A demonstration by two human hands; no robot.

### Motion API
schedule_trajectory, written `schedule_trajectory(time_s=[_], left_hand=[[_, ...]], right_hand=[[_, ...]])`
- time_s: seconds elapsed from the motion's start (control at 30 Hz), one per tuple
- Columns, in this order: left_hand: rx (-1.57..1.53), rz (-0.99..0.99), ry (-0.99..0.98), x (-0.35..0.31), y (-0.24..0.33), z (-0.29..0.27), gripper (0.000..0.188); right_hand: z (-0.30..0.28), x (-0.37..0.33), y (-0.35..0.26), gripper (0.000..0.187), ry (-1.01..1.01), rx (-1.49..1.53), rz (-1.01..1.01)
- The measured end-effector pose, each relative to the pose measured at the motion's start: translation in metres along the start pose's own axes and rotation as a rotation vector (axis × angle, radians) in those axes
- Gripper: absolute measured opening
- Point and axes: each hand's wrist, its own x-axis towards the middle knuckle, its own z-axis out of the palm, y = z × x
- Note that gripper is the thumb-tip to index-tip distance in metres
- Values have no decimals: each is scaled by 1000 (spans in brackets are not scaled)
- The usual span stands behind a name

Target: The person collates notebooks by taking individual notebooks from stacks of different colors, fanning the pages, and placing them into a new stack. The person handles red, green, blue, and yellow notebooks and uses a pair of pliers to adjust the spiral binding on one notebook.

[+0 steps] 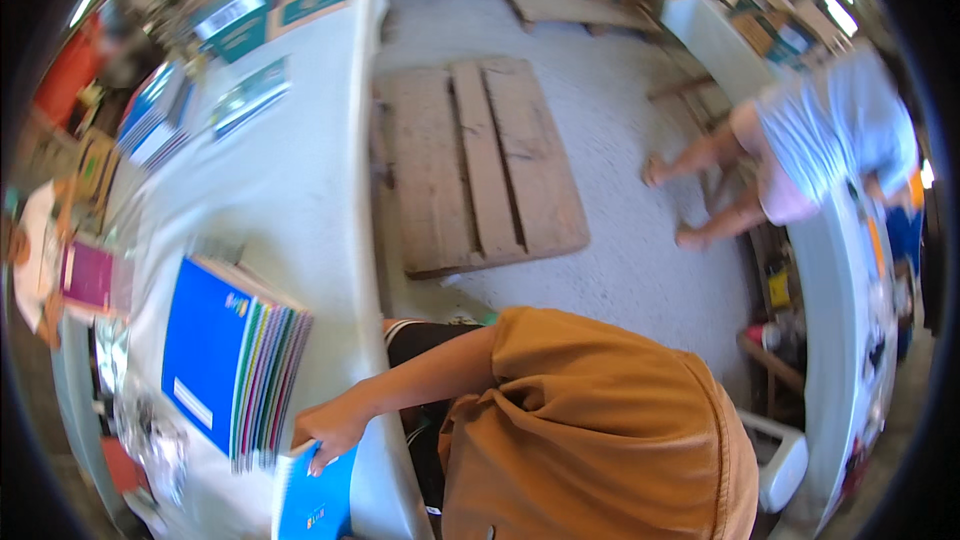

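My left hand (328, 430) reaches out from my orange shirt to the near edge of the white table (300, 180). Its fingers grip the top edge of a blue notebook (318, 500) lying at the table's lower edge. Just left of the hand stands a thick stack of notebooks (215, 360) with a blue cover on top and many-coloured spines fanned toward the hand. My right hand is out of view.
A purple book (88, 275) and more booklets (155, 125) lie at the table's left side, with cardboard boxes (270, 0) at its far end. A wooden pallet (475, 165) lies on the floor to the right. Another person (800, 155) bends at a second table (835, 320).
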Motion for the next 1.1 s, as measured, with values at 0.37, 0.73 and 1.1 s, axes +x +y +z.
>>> schedule_trajectory(time_s=[0.37, 0.73, 1.1], left_hand=[[1038, -1045, 176, -188, -108, -133, 33], [1244, -1332, -249, -249, -125, -172, 33], [982, -1598, -476, -258, -131, -173, 51]], right_hand=[[-12, 24, 24, 32, -122, -96, -75], [-14, 23, 0, 34, -150, -13, -195], [-22, 21, 6, 36, -72, -116, -92]])
